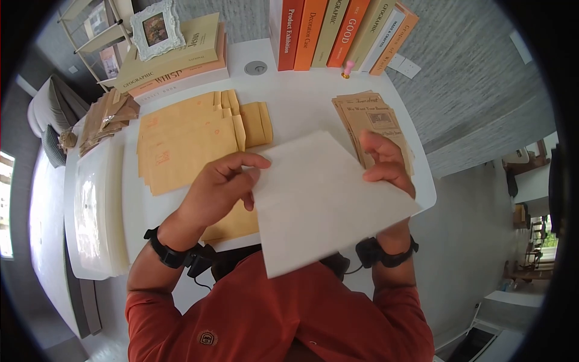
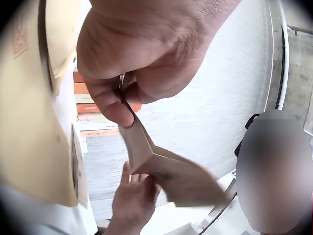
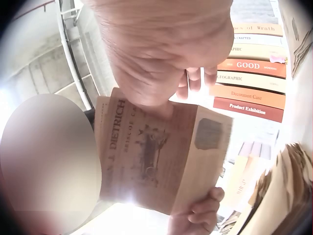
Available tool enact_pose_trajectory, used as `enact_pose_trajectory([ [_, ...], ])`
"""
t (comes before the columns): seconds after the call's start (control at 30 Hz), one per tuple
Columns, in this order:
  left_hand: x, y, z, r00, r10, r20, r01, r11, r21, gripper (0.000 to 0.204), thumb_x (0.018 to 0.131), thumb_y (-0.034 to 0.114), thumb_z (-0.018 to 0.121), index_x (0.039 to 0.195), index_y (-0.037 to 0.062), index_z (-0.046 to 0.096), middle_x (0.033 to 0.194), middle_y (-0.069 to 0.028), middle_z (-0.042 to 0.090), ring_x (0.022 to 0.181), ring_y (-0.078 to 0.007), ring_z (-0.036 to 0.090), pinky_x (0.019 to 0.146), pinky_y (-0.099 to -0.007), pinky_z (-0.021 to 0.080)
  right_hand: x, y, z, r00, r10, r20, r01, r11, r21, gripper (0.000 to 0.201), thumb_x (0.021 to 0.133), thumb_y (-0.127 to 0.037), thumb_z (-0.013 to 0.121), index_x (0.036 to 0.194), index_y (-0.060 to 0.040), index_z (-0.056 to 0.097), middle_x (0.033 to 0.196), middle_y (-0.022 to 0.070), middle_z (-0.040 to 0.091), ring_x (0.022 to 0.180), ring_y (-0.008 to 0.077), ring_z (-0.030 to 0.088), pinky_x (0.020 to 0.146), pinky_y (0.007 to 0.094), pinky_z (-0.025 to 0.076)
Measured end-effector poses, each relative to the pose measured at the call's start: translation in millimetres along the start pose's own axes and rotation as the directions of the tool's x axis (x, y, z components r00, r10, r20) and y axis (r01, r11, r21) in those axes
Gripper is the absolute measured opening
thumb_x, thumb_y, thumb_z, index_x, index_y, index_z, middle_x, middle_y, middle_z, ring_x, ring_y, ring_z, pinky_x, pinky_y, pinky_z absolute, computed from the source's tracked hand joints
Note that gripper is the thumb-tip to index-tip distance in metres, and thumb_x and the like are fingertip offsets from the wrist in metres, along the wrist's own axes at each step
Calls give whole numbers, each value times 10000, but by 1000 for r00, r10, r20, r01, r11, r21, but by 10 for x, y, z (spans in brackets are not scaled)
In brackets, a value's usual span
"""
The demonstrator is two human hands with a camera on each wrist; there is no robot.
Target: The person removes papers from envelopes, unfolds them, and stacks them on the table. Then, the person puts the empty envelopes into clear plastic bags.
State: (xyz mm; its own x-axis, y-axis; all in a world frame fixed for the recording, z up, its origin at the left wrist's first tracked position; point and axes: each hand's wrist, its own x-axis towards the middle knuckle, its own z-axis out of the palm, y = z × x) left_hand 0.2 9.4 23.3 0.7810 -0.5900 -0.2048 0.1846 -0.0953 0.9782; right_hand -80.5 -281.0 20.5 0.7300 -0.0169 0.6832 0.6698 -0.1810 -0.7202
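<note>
A folded paper sheet (image 1: 325,199) is held up over the table's front edge, its plain pale side facing the head camera. My left hand (image 1: 220,187) pinches its left edge between thumb and fingers; the left wrist view shows this left hand (image 2: 142,49) gripping the fold of the paper (image 2: 181,178). Printed lettering and a picture cover the other side of the paper (image 3: 146,152). At its right side, my right hand (image 1: 389,166) has thumb and fingers apart and loosely bent. In the right wrist view the right hand (image 3: 166,49) touches the paper's edge; part of the thumb is hidden.
Tan envelopes (image 1: 187,139) lie left of centre, with clear plastic sleeves (image 1: 99,205) and brown paper pieces (image 1: 108,117) farther left. Printed papers (image 1: 377,114) lie at the right. Upright books (image 1: 341,33), stacked books (image 1: 181,60) and a white frame (image 1: 157,30) stand at the back.
</note>
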Motion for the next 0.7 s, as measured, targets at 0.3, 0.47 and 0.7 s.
enact_pose_trajectory([
  [0.3,-196,-48,149,923,265,277,-360,349,865,798,682,371,875,1333,52,542,1382,-208,471,1298,-410,455,1090,-507,404,395,242,-1193,915,257,-311,-358,872,-333,212,1052,-176,544,1134,11,601,1022,53,670,894,96,581,815,268,480],
  [0.47,-176,-167,219,940,226,256,-316,294,902,956,662,403,887,1447,68,458,1468,-211,413,1344,-419,427,1144,-504,353,381,708,-1563,843,483,-235,-519,621,-587,193,1035,-136,534,1125,22,598,934,50,668,849,95,580,797,270,482],
  [0.7,-137,-137,231,947,206,245,-299,296,907,974,650,393,890,1459,74,452,1426,-211,429,1309,-409,446,1130,-497,370,249,1022,-1573,840,419,-346,-501,351,-791,244,1004,-144,577,1187,16,589,1100,121,637,853,171,603,818,301,499],
])
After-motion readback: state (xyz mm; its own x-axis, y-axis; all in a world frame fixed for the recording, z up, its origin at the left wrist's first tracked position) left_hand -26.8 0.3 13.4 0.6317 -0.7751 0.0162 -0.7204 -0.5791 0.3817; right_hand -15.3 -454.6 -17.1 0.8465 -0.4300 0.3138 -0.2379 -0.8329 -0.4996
